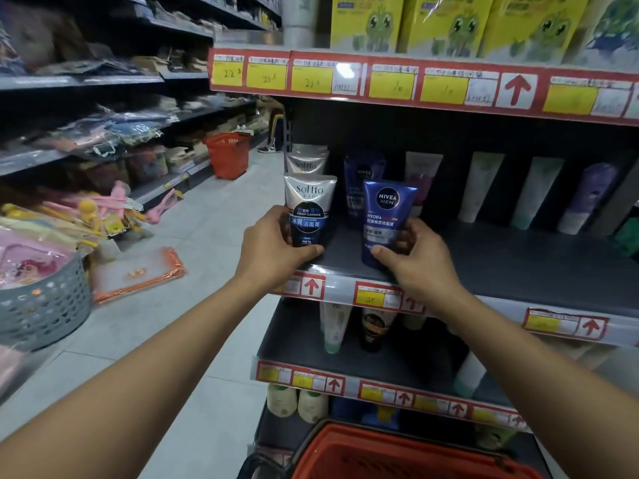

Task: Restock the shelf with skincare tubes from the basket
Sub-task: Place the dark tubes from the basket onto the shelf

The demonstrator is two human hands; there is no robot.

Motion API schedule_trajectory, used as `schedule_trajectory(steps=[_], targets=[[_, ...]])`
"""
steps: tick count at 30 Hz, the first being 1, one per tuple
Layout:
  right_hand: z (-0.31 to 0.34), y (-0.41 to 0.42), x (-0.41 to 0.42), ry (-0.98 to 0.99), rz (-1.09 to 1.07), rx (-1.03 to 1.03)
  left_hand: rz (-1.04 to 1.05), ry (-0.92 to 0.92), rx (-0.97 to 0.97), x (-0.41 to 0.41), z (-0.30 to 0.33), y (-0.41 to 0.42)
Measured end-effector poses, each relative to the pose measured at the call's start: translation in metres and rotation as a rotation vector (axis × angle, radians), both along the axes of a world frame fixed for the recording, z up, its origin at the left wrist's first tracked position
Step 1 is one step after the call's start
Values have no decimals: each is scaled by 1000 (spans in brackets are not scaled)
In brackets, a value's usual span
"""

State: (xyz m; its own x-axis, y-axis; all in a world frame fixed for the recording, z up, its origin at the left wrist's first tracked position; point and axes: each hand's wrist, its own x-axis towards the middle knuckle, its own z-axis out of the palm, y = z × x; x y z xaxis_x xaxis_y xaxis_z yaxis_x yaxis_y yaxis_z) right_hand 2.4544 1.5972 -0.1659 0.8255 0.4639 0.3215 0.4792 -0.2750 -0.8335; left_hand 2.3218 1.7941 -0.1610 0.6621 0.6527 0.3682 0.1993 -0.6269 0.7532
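My left hand [271, 242] grips a silver and dark blue Softto tube [309, 209] standing cap-down at the front left of the dark middle shelf [518, 257]. My right hand [413, 257] holds a blue Nivea Men tube [385, 216] upright just right of it, near the shelf's front edge. Behind them stand another Softto tube [306, 162] and another Nivea tube [363, 174]. The red basket [397, 454] sits low in front of me, its inside mostly out of sight.
Several pale and purple tubes [480, 186] line the back of the shelf to the right. Yellow boxes [449, 22] fill the shelf above. More tubes stand on the lower shelf [345, 350]. A second red basket [230, 153] stands down the aisle; a grey basket [45, 305] sits at left.
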Motion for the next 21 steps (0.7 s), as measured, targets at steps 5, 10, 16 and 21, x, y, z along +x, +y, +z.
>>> schedule_trajectory(steps=[5,10,16,21], targets=[[1,1,-3,-145,-120,-202,48,16,28,3,-4,0],[4,13,3,-145,-142,-285,115,80,52,12,-2,6],[9,42,16,-136,-119,-340,156,191,64,32,7,21],[11,62,26,-130,-118,-362,169,239,35,47,12,35]])
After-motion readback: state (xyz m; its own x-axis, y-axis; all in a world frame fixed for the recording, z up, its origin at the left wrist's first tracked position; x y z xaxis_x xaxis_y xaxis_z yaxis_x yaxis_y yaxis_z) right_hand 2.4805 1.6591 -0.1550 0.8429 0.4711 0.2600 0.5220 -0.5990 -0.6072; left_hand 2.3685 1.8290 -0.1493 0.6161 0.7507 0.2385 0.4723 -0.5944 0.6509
